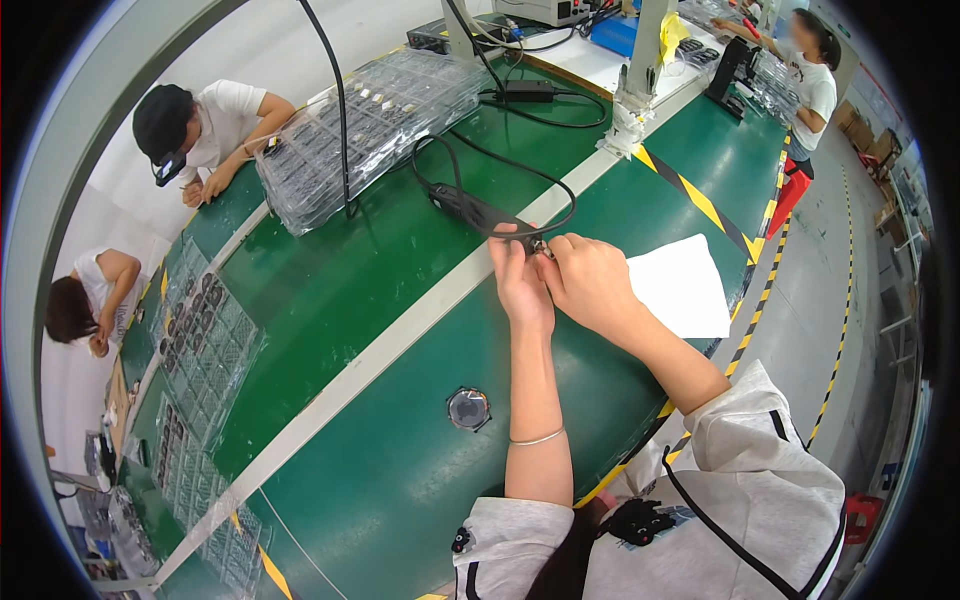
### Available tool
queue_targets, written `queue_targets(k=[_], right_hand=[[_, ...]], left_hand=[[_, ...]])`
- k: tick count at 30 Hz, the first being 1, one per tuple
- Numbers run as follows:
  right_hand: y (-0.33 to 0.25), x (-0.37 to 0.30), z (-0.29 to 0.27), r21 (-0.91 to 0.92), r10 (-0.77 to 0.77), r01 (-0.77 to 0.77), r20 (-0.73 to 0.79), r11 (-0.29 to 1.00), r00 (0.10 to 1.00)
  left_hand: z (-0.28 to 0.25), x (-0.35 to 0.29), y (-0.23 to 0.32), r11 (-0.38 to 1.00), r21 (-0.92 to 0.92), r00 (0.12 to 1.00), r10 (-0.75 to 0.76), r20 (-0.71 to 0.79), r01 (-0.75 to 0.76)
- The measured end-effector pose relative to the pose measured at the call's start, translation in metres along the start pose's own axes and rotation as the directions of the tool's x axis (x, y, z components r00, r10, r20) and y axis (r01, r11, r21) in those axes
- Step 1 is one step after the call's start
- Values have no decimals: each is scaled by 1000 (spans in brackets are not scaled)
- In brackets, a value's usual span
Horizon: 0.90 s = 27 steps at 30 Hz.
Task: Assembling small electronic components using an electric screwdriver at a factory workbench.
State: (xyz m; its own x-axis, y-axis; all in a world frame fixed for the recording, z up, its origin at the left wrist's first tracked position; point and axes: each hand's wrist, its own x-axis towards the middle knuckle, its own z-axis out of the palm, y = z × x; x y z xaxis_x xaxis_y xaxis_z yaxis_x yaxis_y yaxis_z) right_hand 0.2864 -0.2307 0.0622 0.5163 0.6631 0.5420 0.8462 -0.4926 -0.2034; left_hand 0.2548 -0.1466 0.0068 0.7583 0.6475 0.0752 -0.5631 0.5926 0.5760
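My left hand (523, 290) is turned palm up, its fingers closed round the front end of a black corded electric screwdriver (480, 213). The tool's body slants away to the far left over the pale strip of the table. At its metal tip (541, 246), the fingers of my right hand (592, 280) are pinched together. Whether a small separate part sits between those fingers is hidden. Nearer to me, left of my left forearm, a round dark watch case (468, 408) without a strap lies on the green table (400, 460).
A white sheet (680, 287) lies right of my right hand. Stacked clear plastic trays (370, 125) stand beyond, and more trays (205, 340) line the left. Black cables (345, 110) hang and loop over the table. A post (640, 90) rises at the back. Three other people sit or stand around.
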Motion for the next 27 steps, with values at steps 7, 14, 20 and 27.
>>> queue_targets(k=[7,14,20,27], right_hand=[[0,3,-1,32,42,-48,160,998,986],[-3,2,3,28,84,-91,182,995,980],[4,11,9,202,149,-211,284,956,947],[5,12,-6,226,177,-242,274,943,945]], left_hand=[[-7,-1,0,999,-32,999,-43,-14,43],[-7,0,-1,998,-52,999,-44,-16,44],[-5,-1,-1,999,19,1000,-27,7,27],[1,-2,5,998,54,999,-33,-19,34]])
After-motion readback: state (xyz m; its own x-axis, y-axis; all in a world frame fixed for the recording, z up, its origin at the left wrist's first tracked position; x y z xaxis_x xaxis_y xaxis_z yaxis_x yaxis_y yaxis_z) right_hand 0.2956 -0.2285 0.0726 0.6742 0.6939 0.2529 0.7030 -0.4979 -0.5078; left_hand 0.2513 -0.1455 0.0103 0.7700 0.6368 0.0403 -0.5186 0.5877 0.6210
